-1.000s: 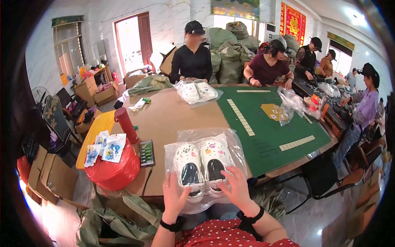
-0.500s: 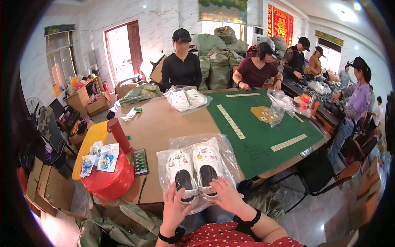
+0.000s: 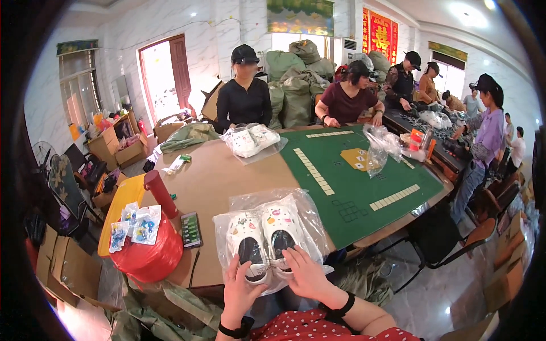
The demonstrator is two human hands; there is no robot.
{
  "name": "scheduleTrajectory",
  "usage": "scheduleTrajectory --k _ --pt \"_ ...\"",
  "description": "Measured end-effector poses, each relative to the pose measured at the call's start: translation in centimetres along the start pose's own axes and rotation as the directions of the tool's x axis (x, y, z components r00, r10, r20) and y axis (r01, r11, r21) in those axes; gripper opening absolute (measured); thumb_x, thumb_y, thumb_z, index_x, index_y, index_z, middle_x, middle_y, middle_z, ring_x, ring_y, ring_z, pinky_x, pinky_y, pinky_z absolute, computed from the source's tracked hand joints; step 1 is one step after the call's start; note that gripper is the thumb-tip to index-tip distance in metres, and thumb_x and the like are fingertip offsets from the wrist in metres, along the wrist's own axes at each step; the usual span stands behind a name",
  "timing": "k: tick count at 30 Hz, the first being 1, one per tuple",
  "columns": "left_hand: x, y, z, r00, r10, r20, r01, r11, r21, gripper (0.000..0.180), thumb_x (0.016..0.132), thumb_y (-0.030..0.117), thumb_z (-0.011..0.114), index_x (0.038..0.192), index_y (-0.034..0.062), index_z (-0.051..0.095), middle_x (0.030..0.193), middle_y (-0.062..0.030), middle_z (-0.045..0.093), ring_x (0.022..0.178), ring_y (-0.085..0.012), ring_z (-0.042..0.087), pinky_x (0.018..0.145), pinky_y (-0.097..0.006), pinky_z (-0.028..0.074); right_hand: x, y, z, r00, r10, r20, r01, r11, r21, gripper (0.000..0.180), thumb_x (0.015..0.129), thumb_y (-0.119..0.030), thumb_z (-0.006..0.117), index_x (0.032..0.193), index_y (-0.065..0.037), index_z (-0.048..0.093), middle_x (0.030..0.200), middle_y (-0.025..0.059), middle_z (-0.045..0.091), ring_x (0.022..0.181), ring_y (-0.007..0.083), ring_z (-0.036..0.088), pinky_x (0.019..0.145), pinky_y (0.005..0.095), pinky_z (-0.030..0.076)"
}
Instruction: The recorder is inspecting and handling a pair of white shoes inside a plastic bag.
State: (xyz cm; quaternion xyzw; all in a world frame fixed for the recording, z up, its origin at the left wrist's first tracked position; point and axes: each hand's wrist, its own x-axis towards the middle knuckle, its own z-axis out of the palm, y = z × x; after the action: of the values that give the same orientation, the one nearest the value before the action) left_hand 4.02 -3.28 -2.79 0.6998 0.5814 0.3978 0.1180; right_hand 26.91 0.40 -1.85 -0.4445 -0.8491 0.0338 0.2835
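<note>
A pair of white clogs with colourful charms and dark insoles lies in a clear plastic bag at the table's near edge, heels toward me. My left hand grips the near left corner of the bag, fingers along the left heel and thumb at the near edge. My right hand is closed over the right clog's heel, its fingertips on the plastic by the opening. The undersides of the clogs are hidden. Across the table, a second bagged pair of white clogs lies before a seated person.
Left of the bag are a phone, a red roll of plastic twine with small charm packets on it, and a dark red cylinder. A green game mat covers the table's right side. Several people work beyond.
The view has shifted slightly, so the scene sits a little differently. My right hand's fingers have drawn closer together over the heel; the left stays at the bag's near left corner.
</note>
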Motion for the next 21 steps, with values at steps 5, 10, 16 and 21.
scheduleTrajectory --k 5,10,16,21 --pt "-0.4 -0.7 0.7 0.999 0.022 0.029 -0.023 0.999 0.047 0.078 0.062 0.021 0.091 0.129 0.0080 0.054 0.155 -0.0201 0.037 0.139 -0.0406 0.039 0.110 -0.048 0.040 -0.6 0.1 0.8 0.999 0.040 0.023 -0.038 0.997 -0.066 0.066 0.079 -0.014 0.069 0.140 -0.002 0.046 0.144 0.0176 0.048 0.138 0.0370 0.043 0.102 0.0448 0.047" --pt "-1.6 -0.8 1.4 0.993 0.074 -0.087 -0.066 0.994 0.085 0.074 0.060 0.015 0.090 0.124 0.0062 0.053 0.155 -0.0213 0.035 0.142 -0.0410 0.035 0.113 -0.049 0.034 -1.0 -0.4 1.6 0.999 0.018 0.041 -0.012 0.989 -0.144 0.061 0.082 -0.016 0.069 0.138 -0.003 0.049 0.145 0.0146 0.049 0.139 0.0349 0.043 0.100 0.0430 0.048" --pt "-0.5 -0.7 1.1 0.999 0.006 -0.043 -0.006 1.000 0.001 0.074 0.064 0.020 0.089 0.127 0.0054 0.052 0.155 -0.0222 0.035 0.141 -0.0429 0.036 0.113 -0.049 0.035 -0.3 0.2 0.6 1.000 0.016 0.020 -0.016 1.000 -0.016 0.067 0.082 -0.016 0.070 0.143 -0.003 0.045 0.148 0.0140 0.045 0.140 0.0344 0.041 0.103 0.0435 0.045" --pt "-1.1 -1.3 2.1 0.993 0.063 -0.104 -0.057 0.997 0.056 0.074 0.063 0.024 0.090 0.126 0.0082 0.054 0.153 -0.0210 0.038 0.133 -0.0442 0.041 0.108 -0.050 0.040 -1.1 -0.2 1.5 0.998 0.043 0.034 -0.042 0.998 -0.047 0.066 0.082 -0.015 0.069 0.142 -0.003 0.045 0.149 0.0146 0.045 0.140 0.0343 0.041 0.103 0.0428 0.045"
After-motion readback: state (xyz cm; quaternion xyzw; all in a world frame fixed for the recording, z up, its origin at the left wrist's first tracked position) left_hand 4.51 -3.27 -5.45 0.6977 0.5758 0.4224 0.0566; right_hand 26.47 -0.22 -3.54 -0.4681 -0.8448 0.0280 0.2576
